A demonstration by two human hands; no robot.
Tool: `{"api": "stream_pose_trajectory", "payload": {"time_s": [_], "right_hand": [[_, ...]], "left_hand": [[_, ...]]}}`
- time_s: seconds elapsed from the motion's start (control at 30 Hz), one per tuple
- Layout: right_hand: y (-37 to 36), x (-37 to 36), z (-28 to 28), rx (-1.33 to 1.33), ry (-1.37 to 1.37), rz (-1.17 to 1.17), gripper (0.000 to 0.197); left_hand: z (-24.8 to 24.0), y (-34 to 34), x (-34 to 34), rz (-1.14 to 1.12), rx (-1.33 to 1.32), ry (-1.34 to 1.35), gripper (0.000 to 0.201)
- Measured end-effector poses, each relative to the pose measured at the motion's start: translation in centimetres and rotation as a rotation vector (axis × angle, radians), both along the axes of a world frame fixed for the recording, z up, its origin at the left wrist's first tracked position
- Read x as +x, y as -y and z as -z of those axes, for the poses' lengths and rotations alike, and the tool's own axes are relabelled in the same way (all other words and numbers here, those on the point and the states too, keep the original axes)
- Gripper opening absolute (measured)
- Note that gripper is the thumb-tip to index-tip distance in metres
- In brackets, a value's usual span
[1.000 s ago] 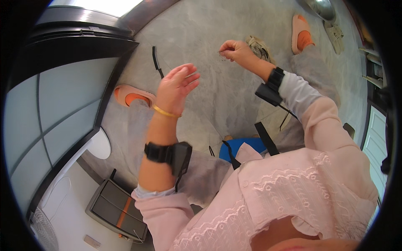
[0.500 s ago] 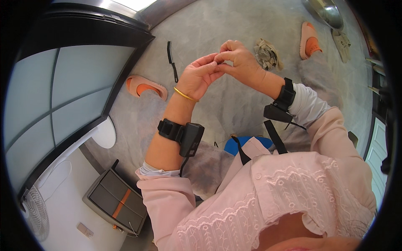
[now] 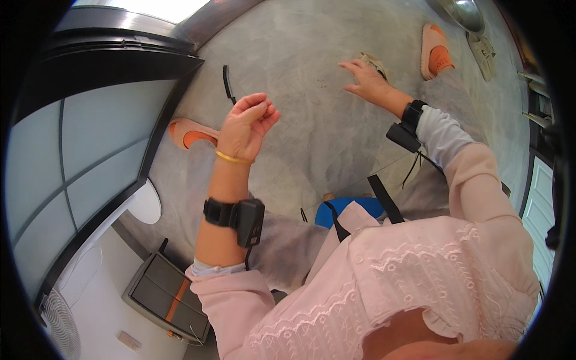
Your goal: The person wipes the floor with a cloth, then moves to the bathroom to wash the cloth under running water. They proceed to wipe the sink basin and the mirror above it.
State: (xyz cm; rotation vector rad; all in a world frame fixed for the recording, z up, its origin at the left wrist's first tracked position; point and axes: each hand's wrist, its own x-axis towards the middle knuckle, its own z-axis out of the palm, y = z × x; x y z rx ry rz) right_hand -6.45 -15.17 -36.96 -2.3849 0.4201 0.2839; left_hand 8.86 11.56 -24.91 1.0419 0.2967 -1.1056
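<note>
My left hand (image 3: 245, 127), with a gold bangle at the wrist, is raised over the floor. Its fingers are curled and the thumb presses against them; whatever they may hold is hidden. Just beyond it lies a long, thin black tool (image 3: 227, 83), its near end partly covered by the hand. Farther right, my right hand (image 3: 373, 84) is open, fingers stretched toward the left, apart from the other hand. It is nearest to a crumpled grey-beige cloth bundle (image 3: 373, 62), which it partly hides; I cannot tell whether they touch.
Orange slippers (image 3: 193, 133) are on my feet, set wide apart. A metal basin (image 3: 465, 15) and a grey-beige cloth (image 3: 482, 55) lie at the far right. Left stands a black-framed glass door (image 3: 114, 114). A blue seat (image 3: 351, 209) shows below me, a dark cabinet (image 3: 165, 294) lower left.
The hands, together before, have come apart. My left hand has moved left and nearer, fingers curled; my right hand has moved right to the cloth bundle and opened.
</note>
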Motion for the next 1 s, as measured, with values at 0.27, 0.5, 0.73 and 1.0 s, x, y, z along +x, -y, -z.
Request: {"api": "stream_pose_trajectory", "payload": {"time_s": [0.27, 0.5, 0.73, 1.0], "right_hand": [[3.7, -4.5, 13.6, -0.358, -0.166, 0.379, 0.069], [2.0, 1.8, 15.4, -0.368, -0.096, 0.222, 0.058], [-3.5, 4.2, 15.3, -0.232, -0.042, -0.096, 0.055], [-4.0, 3.9, 11.7, 0.198, 0.018, 0.013, 0.045]], "left_hand": [[-1.6, -1.5, -0.1, -0.007, 0.019, -0.055, 0.013], [-3.7, -1.7, 0.3, -0.093, 0.092, -0.126, 0.014], [-4.9, -2.5, 0.8, -0.123, 0.071, -0.165, 0.026], [-4.4, -4.0, 1.7, -0.142, -0.048, -0.115, 0.032]]}}
